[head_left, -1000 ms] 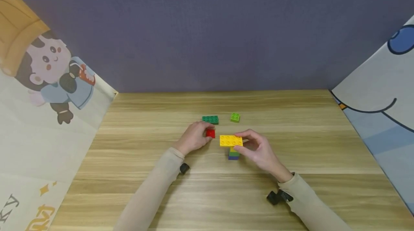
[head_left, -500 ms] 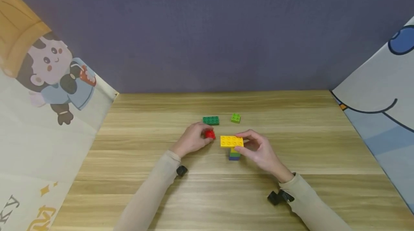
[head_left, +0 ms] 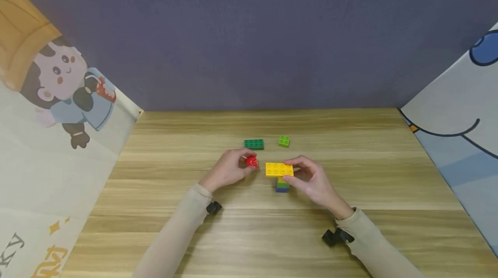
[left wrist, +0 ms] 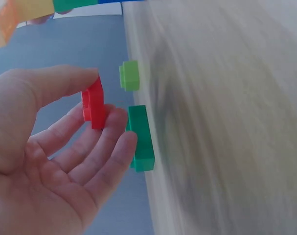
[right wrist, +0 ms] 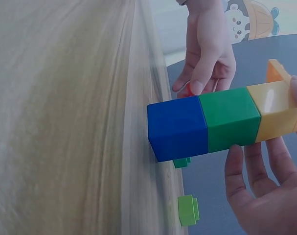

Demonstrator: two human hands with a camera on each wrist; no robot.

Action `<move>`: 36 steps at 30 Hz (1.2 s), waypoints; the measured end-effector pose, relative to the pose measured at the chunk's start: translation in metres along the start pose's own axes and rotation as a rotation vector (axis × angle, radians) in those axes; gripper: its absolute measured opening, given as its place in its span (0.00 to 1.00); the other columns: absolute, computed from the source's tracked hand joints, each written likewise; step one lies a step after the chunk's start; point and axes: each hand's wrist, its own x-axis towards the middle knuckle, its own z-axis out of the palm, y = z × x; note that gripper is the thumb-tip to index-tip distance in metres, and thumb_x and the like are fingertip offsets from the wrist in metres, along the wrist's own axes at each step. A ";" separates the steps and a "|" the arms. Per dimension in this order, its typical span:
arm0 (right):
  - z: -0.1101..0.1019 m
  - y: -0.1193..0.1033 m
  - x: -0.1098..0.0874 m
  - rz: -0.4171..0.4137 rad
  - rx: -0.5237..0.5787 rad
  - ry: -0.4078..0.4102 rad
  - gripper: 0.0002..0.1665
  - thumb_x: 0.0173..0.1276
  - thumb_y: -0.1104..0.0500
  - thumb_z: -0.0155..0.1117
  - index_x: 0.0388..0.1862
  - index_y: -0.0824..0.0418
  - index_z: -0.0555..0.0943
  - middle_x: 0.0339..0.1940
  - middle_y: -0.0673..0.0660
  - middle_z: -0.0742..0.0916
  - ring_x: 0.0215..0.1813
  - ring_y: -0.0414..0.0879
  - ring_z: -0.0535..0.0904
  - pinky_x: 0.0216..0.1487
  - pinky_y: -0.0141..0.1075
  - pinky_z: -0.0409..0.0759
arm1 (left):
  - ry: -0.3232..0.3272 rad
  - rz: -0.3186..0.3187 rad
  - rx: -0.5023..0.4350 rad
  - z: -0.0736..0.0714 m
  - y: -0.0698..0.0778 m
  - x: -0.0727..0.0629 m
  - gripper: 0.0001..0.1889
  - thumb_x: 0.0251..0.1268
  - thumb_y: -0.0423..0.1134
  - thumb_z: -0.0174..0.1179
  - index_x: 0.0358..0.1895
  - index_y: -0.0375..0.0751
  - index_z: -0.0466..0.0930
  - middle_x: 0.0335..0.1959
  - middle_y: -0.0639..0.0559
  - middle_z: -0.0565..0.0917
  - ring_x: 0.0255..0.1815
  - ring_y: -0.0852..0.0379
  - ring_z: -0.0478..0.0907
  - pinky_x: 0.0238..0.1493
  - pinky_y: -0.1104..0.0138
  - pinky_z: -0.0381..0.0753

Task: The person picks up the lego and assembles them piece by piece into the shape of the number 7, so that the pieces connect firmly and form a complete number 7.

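My left hand pinches a small red brick between thumb and fingers. In the left wrist view the red brick is held off the tabletop, the other fingers spread below it. My right hand grips the right end of a long yellow brick from the side. This yellow brick tops a stack, sticking out to the left. In the right wrist view the stack shows a blue block, a green block and a yellow block. Whether the blue end touches the table I cannot tell.
A dark green long brick lies behind my left hand. To its right is a small lime green brick. The wooden table ends at a dark upright panel, with printed cloths on both sides.
My left hand has drawn back slightly to the left, and the red brick has turned in its fingers so its studs show. My right hand and the stack have stayed nearly still.
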 end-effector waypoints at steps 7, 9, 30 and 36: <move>-0.001 0.000 0.000 0.015 -0.010 0.004 0.20 0.67 0.71 0.75 0.58 0.63 0.85 0.55 0.48 0.90 0.50 0.41 0.86 0.53 0.34 0.88 | -0.030 0.000 -0.073 -0.001 0.006 -0.006 0.24 0.72 0.38 0.71 0.69 0.42 0.81 0.52 0.50 0.90 0.48 0.55 0.86 0.52 0.63 0.89; -0.001 0.001 0.001 0.017 -0.010 0.006 0.21 0.67 0.71 0.75 0.57 0.63 0.85 0.55 0.46 0.89 0.50 0.41 0.86 0.53 0.34 0.88 | -0.031 0.009 -0.085 -0.002 0.007 -0.007 0.23 0.72 0.38 0.71 0.68 0.42 0.82 0.52 0.50 0.90 0.48 0.55 0.86 0.51 0.62 0.89; -0.002 -0.001 0.001 -0.009 0.011 -0.006 0.21 0.67 0.72 0.74 0.58 0.65 0.84 0.55 0.44 0.90 0.50 0.41 0.86 0.52 0.33 0.88 | -0.106 0.047 -0.472 -0.006 0.015 -0.020 0.25 0.74 0.34 0.67 0.70 0.32 0.76 0.55 0.39 0.91 0.53 0.49 0.90 0.49 0.66 0.89; -0.002 0.000 0.001 -0.024 0.012 -0.009 0.20 0.67 0.73 0.73 0.57 0.66 0.84 0.55 0.44 0.90 0.50 0.41 0.86 0.52 0.34 0.88 | -0.119 0.072 -0.545 -0.003 0.020 -0.024 0.23 0.75 0.32 0.66 0.69 0.35 0.77 0.54 0.38 0.91 0.54 0.38 0.89 0.45 0.68 0.87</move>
